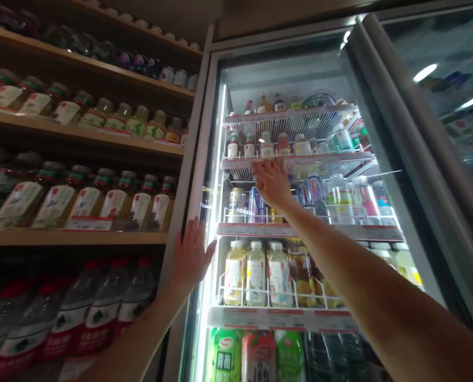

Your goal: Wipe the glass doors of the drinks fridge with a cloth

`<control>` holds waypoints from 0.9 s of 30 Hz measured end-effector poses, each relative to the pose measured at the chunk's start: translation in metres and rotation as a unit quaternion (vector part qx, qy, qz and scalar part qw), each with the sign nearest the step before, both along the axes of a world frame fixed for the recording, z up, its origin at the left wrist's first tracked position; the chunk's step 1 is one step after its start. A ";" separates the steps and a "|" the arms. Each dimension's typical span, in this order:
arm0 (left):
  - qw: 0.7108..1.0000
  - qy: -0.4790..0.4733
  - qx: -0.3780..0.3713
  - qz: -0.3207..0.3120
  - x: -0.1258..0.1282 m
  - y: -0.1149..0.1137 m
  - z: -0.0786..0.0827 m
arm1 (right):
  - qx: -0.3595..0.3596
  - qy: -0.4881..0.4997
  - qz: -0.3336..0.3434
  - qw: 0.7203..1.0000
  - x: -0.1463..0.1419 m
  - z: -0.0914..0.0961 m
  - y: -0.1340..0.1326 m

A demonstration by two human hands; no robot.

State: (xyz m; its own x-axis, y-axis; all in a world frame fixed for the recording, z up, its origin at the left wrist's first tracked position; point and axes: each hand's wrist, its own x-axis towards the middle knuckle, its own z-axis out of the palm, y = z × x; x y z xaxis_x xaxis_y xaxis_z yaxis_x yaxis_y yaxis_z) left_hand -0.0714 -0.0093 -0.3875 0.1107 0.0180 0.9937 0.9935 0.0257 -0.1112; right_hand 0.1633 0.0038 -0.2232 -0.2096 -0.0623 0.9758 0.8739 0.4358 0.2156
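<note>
I look up into an open drinks fridge (pixel 220 159) with lit wire shelves. My right hand (pixel 272 183) reaches up to the front edge of the second shelf (pixel 340 158), fingers stretched against it, just above several cans (pixel 256 204). No bottle or can is in that hand. My left hand (pixel 191 257) lies flat and open on the fridge's left frame, fingers spread. Small bottles (pixel 266 146) stand on the shelf my right hand touches. Pale yellow bottles (pixel 256 273) fill the shelf below the cans.
The glass fridge door (pixel 419 159) is swung open to the right. Wooden shelves (pixel 77 236) at left carry rows of jars and bottles, with red-labelled water bottles (pixel 97 313) lowest. Green and red bottles (pixel 240 358) stand on the fridge's bottom shelf.
</note>
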 end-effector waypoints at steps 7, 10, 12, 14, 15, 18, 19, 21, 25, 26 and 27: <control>1.000 -0.007 0.009 -0.004 -0.014 -0.018 0.002 | 0.022 -0.296 0.032 0.954 -0.081 -0.053 -0.007; 1.000 -0.007 0.014 -0.005 -0.021 -0.025 0.011 | -0.021 -0.167 0.018 0.986 -0.072 -0.037 -0.009; 1.000 -0.018 0.017 -0.007 -0.023 -0.027 0.015 | -0.035 -0.125 0.016 0.991 -0.069 -0.041 -0.012; 0.999 -0.031 0.020 -0.014 -0.023 -0.028 0.017 | -0.019 -0.198 0.027 0.980 -0.069 -0.067 -0.015; 0.999 -0.034 0.020 -0.018 -0.021 -0.027 0.017 | -0.001 -0.256 0.034 0.966 -0.068 -0.084 -0.016; 0.999 -0.034 0.011 -0.028 -0.015 -0.026 0.015 | 0.048 -0.383 0.050 0.921 -0.051 -0.121 -0.011; 0.999 -0.030 0.006 -0.029 -0.012 -0.026 0.014 | 0.052 -0.378 0.045 0.923 -0.038 -0.121 -0.009; 0.999 -0.018 -0.001 -0.032 -0.005 -0.024 0.014 | 0.039 -0.289 0.019 0.956 -0.008 -0.107 -0.003; 0.999 -0.004 -0.003 -0.051 0.017 -0.019 0.018 | 0.016 -0.077 -0.025 0.997 0.048 -0.086 -0.001; 0.998 -0.004 -0.002 -0.056 0.023 -0.017 0.018 | 0.028 -0.085 -0.024 0.996 0.057 -0.093 -0.003; 0.998 -0.004 -0.002 -0.061 0.031 -0.014 0.018 | 0.042 -0.122 -0.022 0.991 0.065 -0.104 -0.006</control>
